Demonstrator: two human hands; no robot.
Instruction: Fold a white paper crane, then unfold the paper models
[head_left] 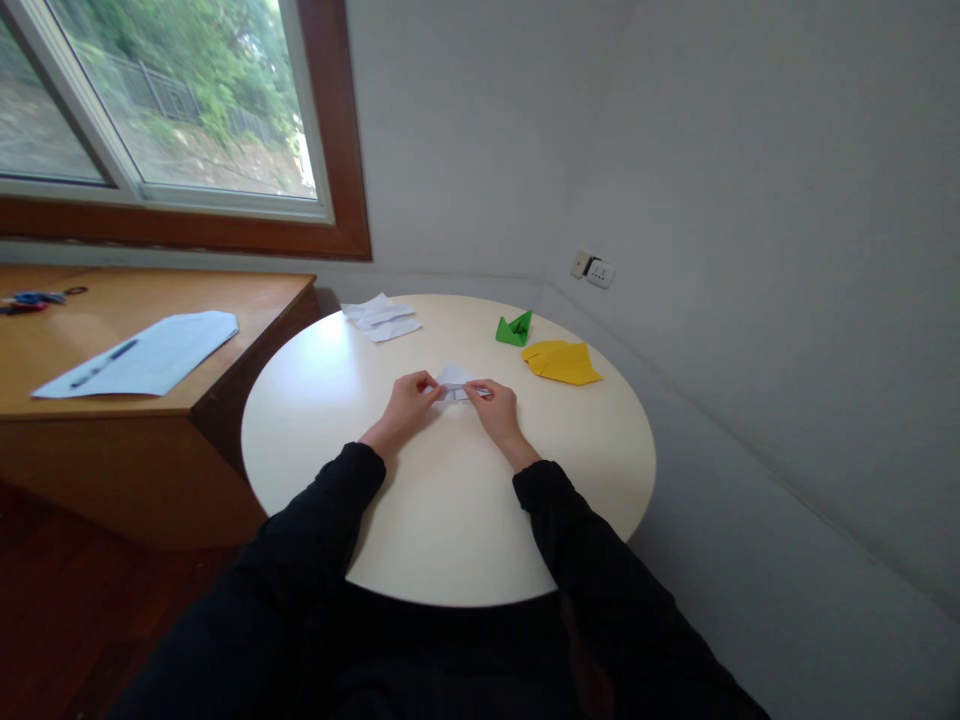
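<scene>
A small folded white paper [454,381] lies at the middle of a round cream table [450,520]. My left hand [409,402] pinches its left end and my right hand [496,408] pinches its right end, fingers pressed on the paper against the tabletop. Both arms wear black sleeves. Part of the paper is hidden under my fingertips.
A green folded paper figure [514,329] and a yellow folded paper [562,362] lie at the table's far right. White folded sheets [381,318] rest at the far edge. A wooden desk [150,400] on the left carries a white sheet [142,355] with a pen [105,362]. Walls stand close behind.
</scene>
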